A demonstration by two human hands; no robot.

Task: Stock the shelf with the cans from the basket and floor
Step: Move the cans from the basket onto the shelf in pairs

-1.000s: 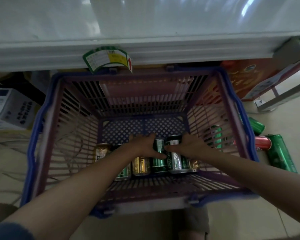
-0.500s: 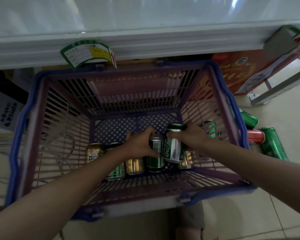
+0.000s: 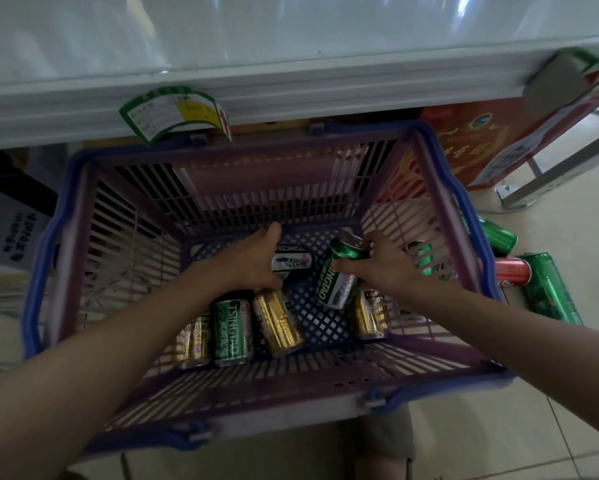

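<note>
A purple basket [image 3: 83,216] with blue rim stands on the floor below the white shelf [image 3: 291,46]. Inside it, my left hand [image 3: 256,259] is closed around a green-and-white can [image 3: 293,259], held sideways above the basket floor. My right hand [image 3: 384,263] grips a green Tsingtao can [image 3: 338,275], tilted and lifted off the bottom. Several cans lie at the near end of the basket: a green one [image 3: 232,332], gold ones [image 3: 279,322] [image 3: 369,315] and another gold one [image 3: 194,342]. On the floor to the right lie green cans [image 3: 550,289] [image 3: 499,235] and a red can [image 3: 512,271].
A price label [image 3: 177,114] hangs from the shelf edge above the basket. A red carton [image 3: 474,143] stands under the shelf at right, beside a metal frame leg [image 3: 519,197]. A white box [image 3: 11,230] sits at left. Tiled floor extends to the right.
Both hands have lifted their cans off the row at the basket's bottom and moved them up and toward the far end. The camera has moved closer.
</note>
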